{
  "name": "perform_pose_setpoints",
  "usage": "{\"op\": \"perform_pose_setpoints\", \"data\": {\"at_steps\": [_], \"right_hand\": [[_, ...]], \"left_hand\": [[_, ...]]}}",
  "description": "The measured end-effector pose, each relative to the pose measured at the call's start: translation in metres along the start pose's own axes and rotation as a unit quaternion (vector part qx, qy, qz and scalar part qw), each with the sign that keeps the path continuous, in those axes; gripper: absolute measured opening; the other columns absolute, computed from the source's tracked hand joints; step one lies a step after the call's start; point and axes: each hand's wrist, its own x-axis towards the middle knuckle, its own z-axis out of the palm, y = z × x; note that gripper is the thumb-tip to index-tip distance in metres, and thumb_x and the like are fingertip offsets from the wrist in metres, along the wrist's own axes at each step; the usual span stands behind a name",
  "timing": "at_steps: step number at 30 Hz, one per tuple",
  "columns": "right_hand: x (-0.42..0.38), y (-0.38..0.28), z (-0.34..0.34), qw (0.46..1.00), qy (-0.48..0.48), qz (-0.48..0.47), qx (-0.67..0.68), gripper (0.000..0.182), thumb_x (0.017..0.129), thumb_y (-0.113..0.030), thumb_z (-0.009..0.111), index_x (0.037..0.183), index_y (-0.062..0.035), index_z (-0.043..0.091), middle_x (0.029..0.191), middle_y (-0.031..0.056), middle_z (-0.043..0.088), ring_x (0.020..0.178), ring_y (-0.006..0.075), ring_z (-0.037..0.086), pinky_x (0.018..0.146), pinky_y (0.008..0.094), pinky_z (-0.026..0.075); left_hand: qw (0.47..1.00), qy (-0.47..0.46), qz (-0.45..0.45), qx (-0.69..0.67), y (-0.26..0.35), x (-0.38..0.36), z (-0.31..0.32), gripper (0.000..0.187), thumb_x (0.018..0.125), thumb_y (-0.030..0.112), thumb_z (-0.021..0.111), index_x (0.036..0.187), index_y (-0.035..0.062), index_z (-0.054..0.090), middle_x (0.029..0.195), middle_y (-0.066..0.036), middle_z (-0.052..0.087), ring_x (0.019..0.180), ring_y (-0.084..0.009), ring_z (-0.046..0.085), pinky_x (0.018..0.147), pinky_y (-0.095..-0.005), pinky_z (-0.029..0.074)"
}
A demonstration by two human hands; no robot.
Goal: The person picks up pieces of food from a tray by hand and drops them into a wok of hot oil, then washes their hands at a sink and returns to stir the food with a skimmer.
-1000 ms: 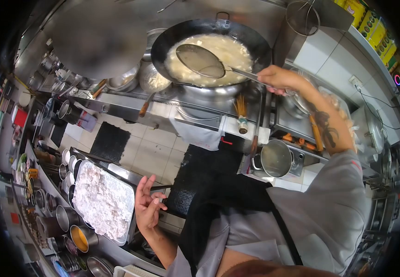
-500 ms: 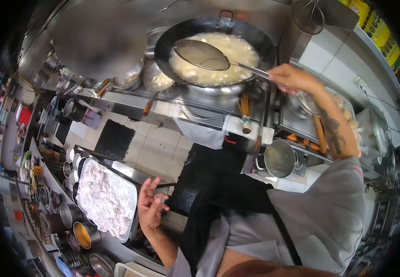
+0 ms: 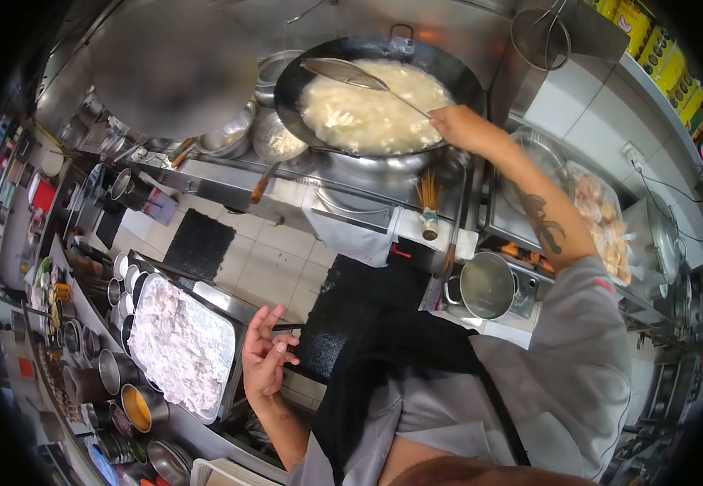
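My right hand point(image 3: 463, 130) is closed around the handle of a wire-mesh strainer point(image 3: 343, 73). The strainer's round head is tilted over the left part of a large black wok point(image 3: 465, 85). Cloudy pale liquid point(image 3: 400, 101) fills the wok, with white pieces floating in it. Down at the lower left, my left hand point(image 3: 264, 356) hangs in the air with its fingers apart and nothing in them. Close to it is a metal tray point(image 3: 226, 344) heaped with white, flour-coated pieces point(image 3: 177, 344).
Left of the wok stand metal bowls point(image 3: 274, 134). A bristle brush point(image 3: 428, 202) and a white cloth point(image 3: 351, 231) are at the stove's front edge. A pot point(image 3: 489, 283) sits lower right, below bagged food point(image 3: 598, 211). Another strainer point(image 3: 540, 39) hangs at the back.
My right hand has moved left and slightly up, nearer the wok. The strainer's head has tipped to a narrower angle and shifted toward the wok's far left. My left hand has barely moved.
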Motion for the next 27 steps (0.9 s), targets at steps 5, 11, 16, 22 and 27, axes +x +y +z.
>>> {"op": "perform_pose_setpoints", "data": {"at_steps": [5,11,16,22,27], "right_hand": [[-0.022,-0.018,-0.051,0.995,-0.078,0.059,0.019,0.023,0.09,-0.02,0.052,0.1,-0.0017,0.061,0.083,0.0216,0.063,0.078,0.0356,0.061,0.072,0.0401,0.046],[-0.039,-0.025,-0.083,0.988,-0.131,0.08,-0.031,0.026,0.088,-0.019,0.054,0.105,-0.0005,0.061,0.085,0.022,0.063,0.081,0.0363,0.061,0.073,0.0399,0.047],[-0.03,-0.022,-0.073,0.976,-0.173,0.016,-0.129,0.024,0.086,-0.016,0.053,0.101,-0.0006,0.063,0.085,0.0232,0.062,0.082,0.0385,0.06,0.074,0.0421,0.047],[0.027,0.013,0.013,0.989,-0.088,-0.001,-0.122,0.019,0.085,-0.014,0.052,0.084,0.0022,0.061,0.074,0.0228,0.061,0.07,0.0379,0.06,0.066,0.0434,0.049],[0.036,-0.026,-0.008,0.983,-0.127,0.132,0.013,0.024,0.092,-0.018,0.044,0.087,0.0003,0.059,0.059,0.0127,0.057,0.04,0.0214,0.053,0.04,0.0347,0.046]], "left_hand": [[0.999,0.034,-0.021,0.006,-0.009,-0.008,-0.006,0.061,0.08,-0.006,0.056,0.135,0.0007,0.032,0.135,-0.021,0.039,0.086,-0.0199,0.062,0.056,-0.0249,0.057],[0.999,0.049,-0.021,0.009,-0.011,-0.012,-0.01,0.06,0.081,-0.006,0.056,0.135,0.0012,0.033,0.133,-0.02,0.041,0.086,-0.0196,0.062,0.057,-0.0245,0.056],[0.999,0.046,-0.013,0.008,-0.011,-0.014,-0.014,0.06,0.081,-0.006,0.056,0.135,0.0014,0.032,0.133,-0.02,0.041,0.086,-0.0195,0.062,0.056,-0.0242,0.056],[1.0,0.027,-0.005,0.009,-0.011,-0.009,-0.002,0.062,0.08,-0.005,0.058,0.136,0.0003,0.032,0.133,-0.022,0.04,0.085,-0.0196,0.062,0.056,-0.024,0.056],[1.0,0.023,0.007,0.01,-0.008,-0.011,-0.003,0.064,0.079,-0.005,0.059,0.136,-0.0001,0.031,0.134,-0.023,0.039,0.085,-0.0196,0.061,0.056,-0.024,0.056]]}}
